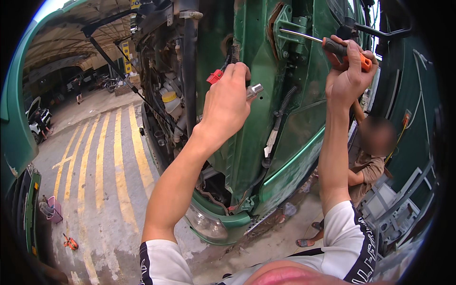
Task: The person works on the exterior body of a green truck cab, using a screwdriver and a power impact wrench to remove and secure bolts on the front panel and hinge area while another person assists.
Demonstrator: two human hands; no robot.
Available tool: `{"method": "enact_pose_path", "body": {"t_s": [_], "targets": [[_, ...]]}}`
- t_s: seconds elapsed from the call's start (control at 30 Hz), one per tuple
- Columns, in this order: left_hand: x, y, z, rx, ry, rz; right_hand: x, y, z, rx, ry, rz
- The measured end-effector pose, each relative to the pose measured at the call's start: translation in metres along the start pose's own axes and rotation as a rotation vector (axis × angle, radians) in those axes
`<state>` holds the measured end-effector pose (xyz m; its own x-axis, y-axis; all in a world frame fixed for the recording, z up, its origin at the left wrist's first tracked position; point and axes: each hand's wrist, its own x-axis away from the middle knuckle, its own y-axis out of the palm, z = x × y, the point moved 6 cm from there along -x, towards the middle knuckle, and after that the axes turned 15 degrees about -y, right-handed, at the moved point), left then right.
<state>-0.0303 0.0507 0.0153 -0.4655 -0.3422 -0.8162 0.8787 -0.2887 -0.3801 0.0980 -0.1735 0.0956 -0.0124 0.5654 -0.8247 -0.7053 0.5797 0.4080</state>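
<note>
My right hand [348, 76] is closed on a screwdriver [335, 45] with a black and orange handle; its long shaft reaches a green hinge bracket [293, 38] high on the green vehicle body [259, 152]. My left hand [223, 99] is closed on a silver cylindrical tool [255, 90], probably metal, whose end sticks out past the fingers. A red clip or connector [214, 77] and dark cable [235, 53] are just beside that hand. A ribbed conduit [288, 102] runs down the body below the bracket.
A person in brown [368, 173] stands at right near metal frames [411, 199]. Engine hoses [190, 66], a gas strut [111, 61] and a headlamp [204, 221] surround the work. A pink bucket [55, 209] sits on striped pavement at left; people and a white car [38, 118] are farther back.
</note>
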Motion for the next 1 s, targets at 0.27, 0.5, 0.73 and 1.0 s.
{"method": "enact_pose_path", "body": {"t_s": [0.27,0.5,0.73,1.0], "targets": [[-0.002,-0.01,-0.007,-0.005,-0.038,-0.035,0.005,0.0,-0.017,0.08,-0.105,0.032],[-0.003,-0.009,-0.002,-0.051,0.039,-0.021,0.001,0.016,-0.026,0.119,-0.101,-0.056],[-0.004,-0.006,-0.008,0.016,0.058,-0.048,0.015,0.03,-0.033,0.183,-0.165,-0.05],[-0.003,-0.001,-0.006,0.05,0.149,-0.111,0.035,0.022,-0.027,0.168,-0.201,0.099]]}}
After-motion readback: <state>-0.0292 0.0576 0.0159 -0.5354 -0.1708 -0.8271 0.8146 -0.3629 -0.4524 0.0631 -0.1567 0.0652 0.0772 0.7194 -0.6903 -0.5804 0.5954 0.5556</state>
